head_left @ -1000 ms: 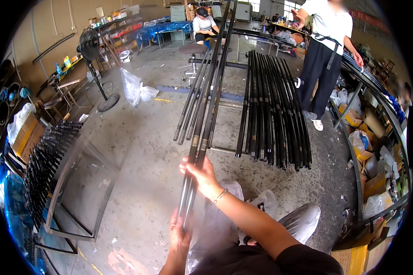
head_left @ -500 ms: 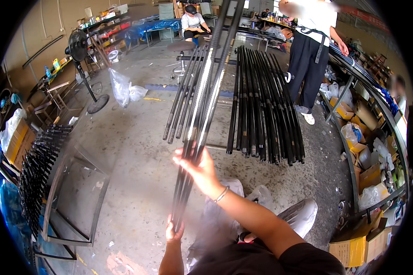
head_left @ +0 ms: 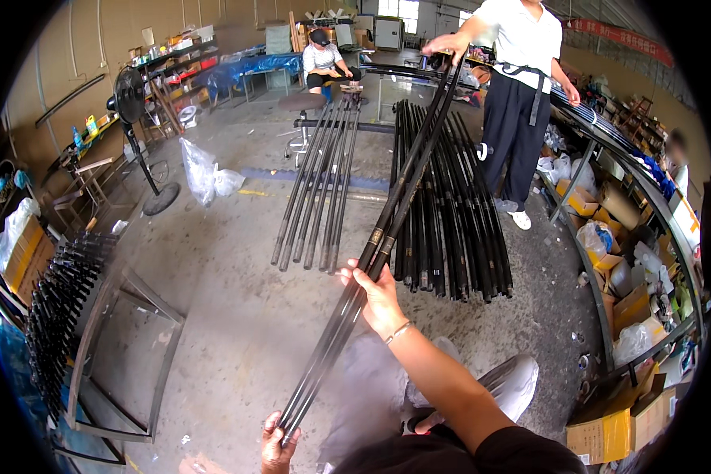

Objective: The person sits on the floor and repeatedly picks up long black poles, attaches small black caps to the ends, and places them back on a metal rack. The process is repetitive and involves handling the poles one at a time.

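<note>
A pair of long black poles [head_left: 377, 235] with small gold markings slants up and away from me, between my two hands. My right hand [head_left: 382, 303] is wrapped around them near the middle. At the lower left, my left hand [head_left: 276, 447] holds their near ends, fingers curled round. Another person's hand [head_left: 453, 44] is at the far end, seemingly touching the tips. Beyond my right hand, a row of thick black poles [head_left: 447, 229] leans on a padded rest. Left of it lie several thinner grey-black poles [head_left: 314, 197], spaced apart.
A metal frame [head_left: 166, 379] stands at left, beside a dense stack of black rods [head_left: 65, 316]. A standing fan [head_left: 130, 99] and plastic bags [head_left: 201, 170] are farther back. At right runs a rack [head_left: 600, 316] with cardboard boxes [head_left: 608, 430]. A person [head_left: 521, 103] stands ahead; another sits behind.
The poles' far ends have swung right, now over the thick row. My left hand has moved down and left, my right hand slightly right. The standing person's arm has reached to the pole tips.
</note>
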`<move>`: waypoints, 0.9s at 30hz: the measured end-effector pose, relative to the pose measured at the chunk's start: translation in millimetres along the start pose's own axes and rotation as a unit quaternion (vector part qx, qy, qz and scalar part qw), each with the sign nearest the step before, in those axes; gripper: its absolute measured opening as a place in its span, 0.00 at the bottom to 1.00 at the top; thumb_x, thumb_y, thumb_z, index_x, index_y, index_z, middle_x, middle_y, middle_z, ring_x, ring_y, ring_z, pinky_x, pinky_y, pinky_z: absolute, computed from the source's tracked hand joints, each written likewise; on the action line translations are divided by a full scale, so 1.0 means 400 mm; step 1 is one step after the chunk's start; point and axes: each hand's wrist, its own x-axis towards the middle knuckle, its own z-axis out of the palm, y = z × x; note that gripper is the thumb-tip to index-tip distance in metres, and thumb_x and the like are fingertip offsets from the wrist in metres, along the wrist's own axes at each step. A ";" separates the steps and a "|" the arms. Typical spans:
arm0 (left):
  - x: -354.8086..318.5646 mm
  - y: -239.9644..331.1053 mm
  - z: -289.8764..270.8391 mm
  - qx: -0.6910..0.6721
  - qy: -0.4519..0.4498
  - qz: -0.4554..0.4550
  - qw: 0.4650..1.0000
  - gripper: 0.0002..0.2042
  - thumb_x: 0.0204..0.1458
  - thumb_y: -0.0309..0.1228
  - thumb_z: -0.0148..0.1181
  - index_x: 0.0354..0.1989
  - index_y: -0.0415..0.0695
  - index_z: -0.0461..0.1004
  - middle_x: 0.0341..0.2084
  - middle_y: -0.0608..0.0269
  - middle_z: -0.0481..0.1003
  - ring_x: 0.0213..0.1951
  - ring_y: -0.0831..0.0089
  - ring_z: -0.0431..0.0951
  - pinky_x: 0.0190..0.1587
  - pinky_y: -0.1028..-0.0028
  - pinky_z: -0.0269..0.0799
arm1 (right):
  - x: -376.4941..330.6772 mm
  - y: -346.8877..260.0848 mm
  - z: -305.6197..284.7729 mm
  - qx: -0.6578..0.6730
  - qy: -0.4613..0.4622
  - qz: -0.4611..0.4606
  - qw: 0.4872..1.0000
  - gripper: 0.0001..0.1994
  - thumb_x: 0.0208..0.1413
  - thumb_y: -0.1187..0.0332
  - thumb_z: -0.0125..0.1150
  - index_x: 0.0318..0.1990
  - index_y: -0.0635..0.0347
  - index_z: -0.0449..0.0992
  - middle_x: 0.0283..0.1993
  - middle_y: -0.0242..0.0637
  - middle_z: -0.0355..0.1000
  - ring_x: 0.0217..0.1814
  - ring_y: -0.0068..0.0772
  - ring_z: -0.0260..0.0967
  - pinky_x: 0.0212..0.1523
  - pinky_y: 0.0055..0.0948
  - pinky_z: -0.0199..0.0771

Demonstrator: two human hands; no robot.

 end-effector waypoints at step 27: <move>-0.098 0.024 0.075 0.096 0.072 0.023 0.992 0.21 0.41 0.22 0.67 0.47 0.41 0.73 0.39 0.54 0.77 0.38 0.56 0.79 0.31 0.70 0.80 | -0.098 0.042 0.017 0.032 0.000 0.163 0.986 0.14 0.59 0.73 0.52 0.51 0.64 0.62 0.50 0.47 0.68 0.52 0.44 0.69 0.54 0.39 0.73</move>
